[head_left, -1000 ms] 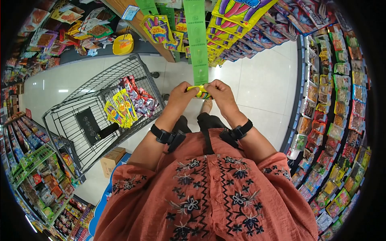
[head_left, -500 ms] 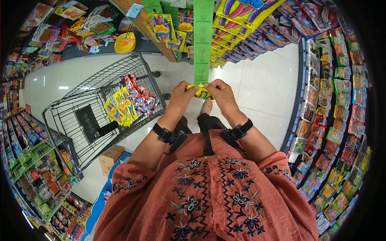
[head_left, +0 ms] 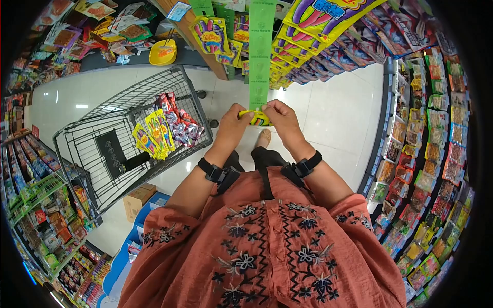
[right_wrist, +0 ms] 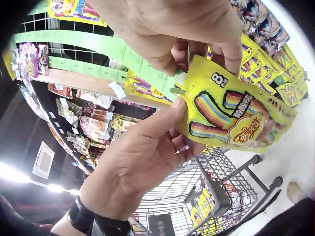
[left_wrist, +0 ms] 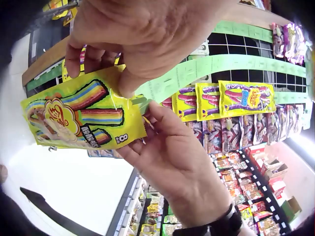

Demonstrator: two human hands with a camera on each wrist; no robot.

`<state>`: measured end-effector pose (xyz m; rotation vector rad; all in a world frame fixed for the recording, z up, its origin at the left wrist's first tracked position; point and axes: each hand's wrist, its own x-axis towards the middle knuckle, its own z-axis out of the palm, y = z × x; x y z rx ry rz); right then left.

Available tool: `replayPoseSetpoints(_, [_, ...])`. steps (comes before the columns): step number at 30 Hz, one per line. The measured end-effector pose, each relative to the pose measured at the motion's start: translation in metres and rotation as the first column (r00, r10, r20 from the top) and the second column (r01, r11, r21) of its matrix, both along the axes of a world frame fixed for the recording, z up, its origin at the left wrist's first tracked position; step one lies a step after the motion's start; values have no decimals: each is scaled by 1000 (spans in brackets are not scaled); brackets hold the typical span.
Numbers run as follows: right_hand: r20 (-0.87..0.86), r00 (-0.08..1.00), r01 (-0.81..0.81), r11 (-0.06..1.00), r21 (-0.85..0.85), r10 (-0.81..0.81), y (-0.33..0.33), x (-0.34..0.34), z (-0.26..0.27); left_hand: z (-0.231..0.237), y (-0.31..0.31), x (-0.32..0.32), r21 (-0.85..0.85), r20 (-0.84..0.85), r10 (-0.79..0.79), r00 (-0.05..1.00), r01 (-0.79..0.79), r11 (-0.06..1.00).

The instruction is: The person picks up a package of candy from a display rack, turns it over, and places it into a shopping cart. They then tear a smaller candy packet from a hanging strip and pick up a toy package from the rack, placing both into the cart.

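Fingers of left hand (head_left: 231,126) and right hand (head_left: 284,123) pinch a yellow, rainbow-printed plastic packet (right_wrist: 234,113) at the foot of a hanging green strip (head_left: 261,56), little changed in a second; work there appears unfinished.

This is a shop, with 1 shopping cart (head_left: 109,155) and shelves (head_left: 383,134) of packaged snacks (head_left: 434,149).

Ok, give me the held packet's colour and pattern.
The packet is yellow, printed with rainbow stripes; the left wrist view shows it best.
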<state>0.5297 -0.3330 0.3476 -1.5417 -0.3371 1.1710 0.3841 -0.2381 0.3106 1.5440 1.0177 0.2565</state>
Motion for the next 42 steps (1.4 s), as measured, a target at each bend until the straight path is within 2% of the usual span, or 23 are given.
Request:
replayPoseSetpoints(2, [58,998,-36,999,3,36,1,2,-7,2,0,0,36,-10,-6,1000,6,999])
replayPoseSetpoints(5, [67,996,-50,998,-31,52,1,4,-17,-12,6,-1,181,-23,-50,998,54,982])
replayPoseSetpoints(8, [149,987,-59,998,4,58,1,7,-30,-19,8,4,16,-6,-13,1000,13,1000])
replayPoseSetpoints(11, [105,993,-50,998,46,45,5,12,-42,-26,12,5,31,-33,-39,999,40,999])
replayPoseSetpoints(14, [149,985,-87,996,28,82,8,17,-60,-42,17,4,126,-24,8,1000,-5,992])
replayPoseSetpoints(18, [171,977,-124,992,-16,124,17,20,-67,-44,45,-13,159,47,99,994,-105,982])
replayPoseSetpoints(21, [210,968,-135,991,-15,135,27,27,-80,-20,93,-52,126,-96,78,992,-66,990])
replayPoseSetpoints(23, [241,961,-139,990,-1,135,37,27,-79,-16,126,-89,74,-95,163,982,-157,985])
replayPoseSetpoints(25, [309,938,-165,986,4,155,42,35,-87,-37,160,-133,188,-70,191,979,-175,966])
replayPoseSetpoints(26, [344,925,-174,985,8,161,45,37,-90,-51,175,-156,119,-139,246,959,-230,966])
replayPoseSetpoints(27, [367,913,-185,982,-22,180,49,37,-82,-65,189,-179,159,-270,212,939,-174,972])
replayPoseSetpoints(29, [381,907,-165,984,-66,178,55,37,-75,-130,216,-228,91,-480,153,864,-125,988])
replayPoseSetpoints(31, [391,903,-156,984,-87,177,56,42,-81,-191,234,-274,48,-605,25,796,6,999])
replayPoseSetpoints(32, [364,925,-98,993,-61,113,63,35,-73,-216,240,-297,45,-632,-65,772,120,992])
replayPoseSetpoints(34, [388,918,-72,996,-53,88,65,41,-82,-230,238,-309,44,-635,-108,765,176,983])
replayPoseSetpoints(35, [387,920,-49,997,-66,71,67,43,-86,-237,236,-312,53,-612,-61,789,117,992])
replayPoseSetpoints(38, [379,925,19,994,-108,24,74,45,-85,-233,242,-299,199,-729,-154,667,422,884])
replayPoseSetpoints(40, [371,929,54,989,-141,2,73,48,-86,-242,240,-286,176,-693,25,720,135,975])
replayPoseSetpoints(41, [386,922,59,983,-175,14,72,51,-87,-305,242,-307,305,-733,-64,677,412,859])
replayPoseSetpoints(42, [380,925,91,980,-177,-17,74,45,-83,-312,243,-305,288,-720,-79,689,400,870])
